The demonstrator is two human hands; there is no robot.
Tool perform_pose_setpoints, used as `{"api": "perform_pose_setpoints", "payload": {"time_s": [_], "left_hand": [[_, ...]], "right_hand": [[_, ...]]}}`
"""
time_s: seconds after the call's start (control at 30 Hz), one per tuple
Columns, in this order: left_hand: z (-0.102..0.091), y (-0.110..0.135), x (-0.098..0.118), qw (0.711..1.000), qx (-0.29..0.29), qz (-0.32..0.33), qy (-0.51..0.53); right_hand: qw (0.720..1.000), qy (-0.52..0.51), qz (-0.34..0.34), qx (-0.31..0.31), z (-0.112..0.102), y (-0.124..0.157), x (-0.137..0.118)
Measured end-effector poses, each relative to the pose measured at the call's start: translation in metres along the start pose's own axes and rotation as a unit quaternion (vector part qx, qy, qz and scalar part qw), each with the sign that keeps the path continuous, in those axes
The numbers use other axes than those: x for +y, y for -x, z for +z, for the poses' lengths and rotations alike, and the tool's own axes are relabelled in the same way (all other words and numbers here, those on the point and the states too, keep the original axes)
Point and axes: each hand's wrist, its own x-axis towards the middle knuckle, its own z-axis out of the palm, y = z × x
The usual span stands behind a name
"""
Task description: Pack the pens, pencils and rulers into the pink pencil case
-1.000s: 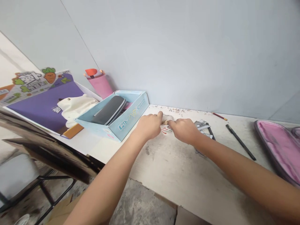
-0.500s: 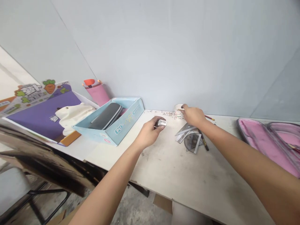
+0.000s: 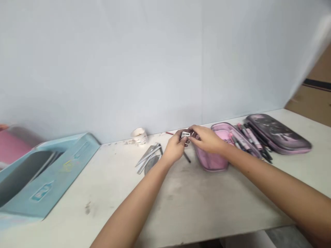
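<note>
Left hand [image 3: 176,150] and right hand [image 3: 207,139] are now brought together, where half a second ago they were held apart
A light blue box [image 3: 51,172] is seen at the far left of the table [image 3: 181,206]; a paper cup [image 3: 139,135] is stood by the wall, released by the right hand, with metal rulers [image 3: 150,156] laid just beside the left hand; a small silver sharpener [image 3: 185,134] is pinched between the fingertips of both hands, just left of the open pink pencil case [image 3: 214,160]
</note>
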Motion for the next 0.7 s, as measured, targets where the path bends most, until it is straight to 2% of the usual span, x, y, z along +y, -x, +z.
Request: {"api": "perform_pose_setpoints", "payload": {"time_s": [0.17,0.27,0.33,0.43,0.57,0.63,0.7], "left_hand": [[0.083,-0.057,0.016,0.989,-0.029,0.082,-0.118],[0.117,-0.082,0.017,0.969,-0.037,0.094,-0.227],[0.13,-0.095,0.014,0.95,-0.043,0.08,-0.299],[0.139,-0.106,0.009,0.923,-0.056,0.053,-0.376],[0.138,-0.11,0.004,0.899,-0.089,0.034,-0.428],[0.132,-0.109,0.002,0.899,-0.092,0.041,-0.425],[0.12,-0.105,-0.002,0.91,-0.069,0.054,-0.406]], "right_hand": [[0.985,0.158,0.065,0.004,-0.05,0.029,0.07],[0.967,0.248,0.059,-0.025,-0.062,0.032,0.1],[0.955,0.291,0.048,-0.044,-0.062,0.027,0.115],[0.94,0.333,0.037,-0.06,-0.054,0.016,0.134],[0.931,0.35,0.054,-0.09,-0.042,0.006,0.153],[0.929,0.349,0.063,-0.106,-0.04,0.003,0.156],[0.928,0.352,0.058,-0.11,-0.038,-0.003,0.153]]}}
